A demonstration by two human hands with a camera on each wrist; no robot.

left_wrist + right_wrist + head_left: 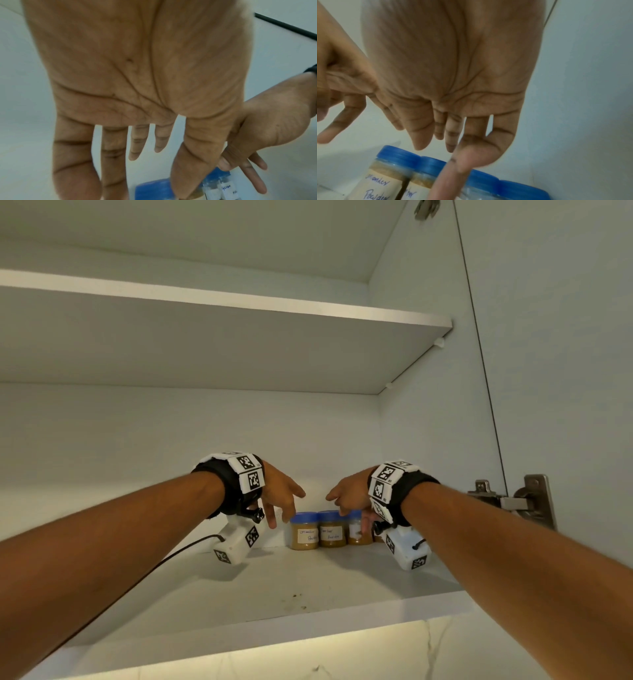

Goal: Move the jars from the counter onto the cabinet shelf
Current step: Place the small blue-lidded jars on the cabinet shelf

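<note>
Several small clear jars with blue lids and brown powder stand in a row at the back of the lower cabinet shelf [308, 587]: a left jar [304, 531], a middle jar [331, 529] and a right jar [358, 530]. Handwritten white labels face me. My left hand [281, 499] hovers just above and left of the row, fingers spread and straight, holding nothing. My right hand [347, 501] hovers over the right jars, fingers hanging down, also empty. In the right wrist view the right hand [448, 135] spreads above the blue lids [397, 155]. The left wrist view shows the open left hand [135, 151] over a blue lid [152, 188].
An upper shelf [239, 302] spans the cabinet above. The right side wall [428, 440] stands close beside the jars, with a metal door hinge [513, 501] at its front edge. A black cable [171, 556] trails from the left wrist camera. Small dark specks mark the shelf front.
</note>
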